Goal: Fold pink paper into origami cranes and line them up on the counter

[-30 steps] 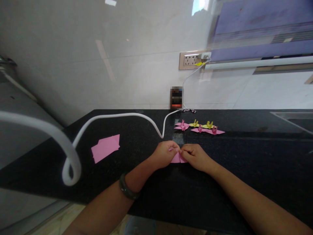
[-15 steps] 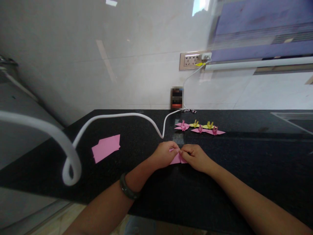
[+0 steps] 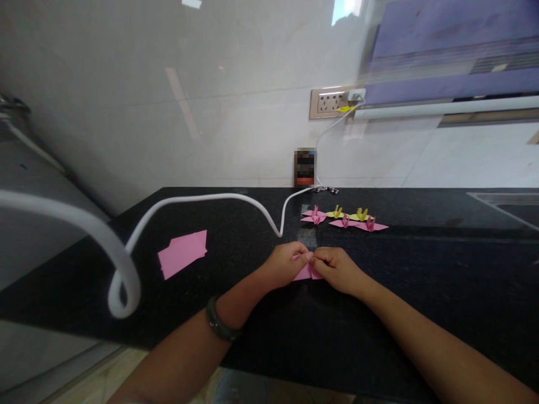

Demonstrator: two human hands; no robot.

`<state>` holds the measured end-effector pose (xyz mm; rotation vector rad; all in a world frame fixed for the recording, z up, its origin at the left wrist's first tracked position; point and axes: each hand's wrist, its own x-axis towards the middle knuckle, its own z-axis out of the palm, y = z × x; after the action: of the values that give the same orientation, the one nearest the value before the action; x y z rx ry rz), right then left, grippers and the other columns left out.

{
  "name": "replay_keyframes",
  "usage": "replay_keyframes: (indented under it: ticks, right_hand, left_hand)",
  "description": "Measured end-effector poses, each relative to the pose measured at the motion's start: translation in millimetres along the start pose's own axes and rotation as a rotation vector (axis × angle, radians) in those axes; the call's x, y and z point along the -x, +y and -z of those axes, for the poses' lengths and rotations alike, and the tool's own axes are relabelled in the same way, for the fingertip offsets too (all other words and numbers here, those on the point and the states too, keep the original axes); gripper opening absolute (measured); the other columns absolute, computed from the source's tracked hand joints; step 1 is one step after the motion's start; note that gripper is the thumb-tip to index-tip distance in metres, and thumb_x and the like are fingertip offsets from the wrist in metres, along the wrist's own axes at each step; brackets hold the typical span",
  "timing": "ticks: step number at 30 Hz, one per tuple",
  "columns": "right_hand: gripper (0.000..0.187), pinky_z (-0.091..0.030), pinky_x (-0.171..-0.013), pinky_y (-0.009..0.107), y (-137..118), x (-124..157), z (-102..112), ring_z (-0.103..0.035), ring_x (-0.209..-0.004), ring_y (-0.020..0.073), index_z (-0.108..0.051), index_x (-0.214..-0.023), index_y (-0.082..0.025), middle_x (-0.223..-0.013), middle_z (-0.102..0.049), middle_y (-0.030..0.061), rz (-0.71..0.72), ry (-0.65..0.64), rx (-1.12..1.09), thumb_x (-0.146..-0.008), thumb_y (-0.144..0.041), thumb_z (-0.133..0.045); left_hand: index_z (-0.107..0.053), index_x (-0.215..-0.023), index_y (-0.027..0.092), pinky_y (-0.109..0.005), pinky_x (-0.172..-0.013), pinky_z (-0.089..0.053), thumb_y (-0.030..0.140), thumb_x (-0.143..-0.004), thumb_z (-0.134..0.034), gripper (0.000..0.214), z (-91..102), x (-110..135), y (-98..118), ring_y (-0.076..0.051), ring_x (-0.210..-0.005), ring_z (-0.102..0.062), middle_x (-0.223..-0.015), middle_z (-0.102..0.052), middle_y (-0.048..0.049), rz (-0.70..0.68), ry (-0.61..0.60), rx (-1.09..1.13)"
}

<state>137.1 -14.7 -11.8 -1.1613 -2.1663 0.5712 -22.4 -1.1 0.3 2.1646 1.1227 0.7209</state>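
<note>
A small piece of pink paper (image 3: 302, 273) is grasped by both bare hands, which are brought almost together near the middle of the desk (image 3: 290, 331). Its left part is pinched between thumb and fingers by the left hand (image 3: 283, 266); its right part is pinched the same way by the right hand (image 3: 338, 271). Much of the paper is covered by the fingers, so its folds cannot be fully made out, nor whether it is pressed against the desk. A crease or edge is seen running down between the hands.

For a crisp fold, it would seem best that the edges be lined up before the crease is pressed flat—and that the thin paper be gripped lightly, so that it is not crumpled or torn.

A dark bangle (image 3: 220, 325) is worn on the left wrist. Beyond the right hand, a cluster of pink and yellow folded paper birds (image 3: 371, 225) is set out. Well to the left, pink sheets (image 3: 183, 254) are laid overlapping. A white cable (image 3: 223, 197) is looped across the left side. At the back, a small dark block (image 3: 305, 166)—its front blurred—is stood near the wall (image 3: 236, 123).
</note>
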Motion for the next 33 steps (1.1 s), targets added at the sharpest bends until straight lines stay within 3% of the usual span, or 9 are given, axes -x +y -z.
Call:
replay_keyframes:
  ticks: [33]
  right_hand:
    - [0.022,-0.027,-0.047,0.020,-1.8,0.9,1.9,-0.039,-0.049,0.0074,-0.040,-0.051,-0.016,-0.052,-0.042,-0.0031,-0.010,-0.080,0.060,-0.073,-0.015,-0.037]
  left_hand:
    - [-0.057,-0.076,0.015,-0.021,-0.063,-0.038,0.026,-0.075,-0.039,0.021,0.2,0.1,-2.1,-0.011,-0.071,-0.052,-0.075,-0.060,-0.0018,-0.033,-0.017,-0.072]
